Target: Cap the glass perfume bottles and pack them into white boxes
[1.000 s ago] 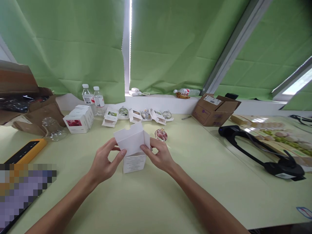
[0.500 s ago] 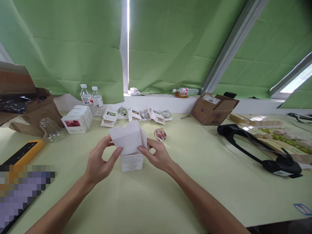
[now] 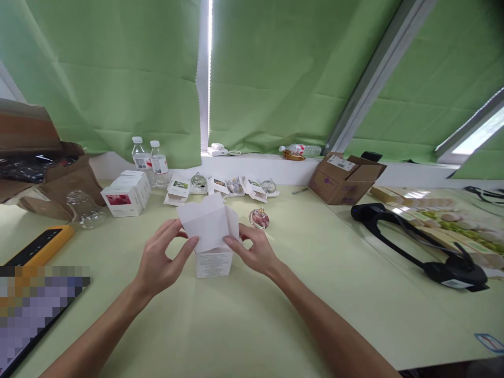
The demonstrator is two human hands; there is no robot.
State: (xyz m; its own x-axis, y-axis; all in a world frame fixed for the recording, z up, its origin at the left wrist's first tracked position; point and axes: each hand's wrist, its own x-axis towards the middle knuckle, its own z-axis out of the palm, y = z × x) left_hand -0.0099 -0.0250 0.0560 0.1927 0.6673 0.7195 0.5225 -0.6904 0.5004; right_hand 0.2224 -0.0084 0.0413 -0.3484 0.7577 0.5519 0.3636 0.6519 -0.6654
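A folded white card piece (image 3: 207, 223), with a bent side panel on its right, is held between both hands. My left hand (image 3: 167, 257) pinches its left edge between thumb and fingers. On the right side, my right hand (image 3: 254, 249) grips it the same way, thumb in front and fingers behind. Directly below is a small white box (image 3: 213, 263) with printed text, standing on the table; whether the card piece is inserted in it or only rests on it, I cannot tell. Just beyond my right hand lies a round clear ornament (image 3: 259, 218) with reddish contents and a gold cap.
Opened white boxes (image 3: 178, 190) with round ornaments line the table's back. White boxes (image 3: 122, 202), water bottles (image 3: 158, 164) and a clear plastic shell (image 3: 84, 210) stand left. A cardboard box (image 3: 342, 178) and black headset (image 3: 409, 241) are right. A yellow-black device (image 3: 41, 247) lies left.
The view has shifted very slightly. Both hands keep the same grip on the white card piece, which has barely moved.
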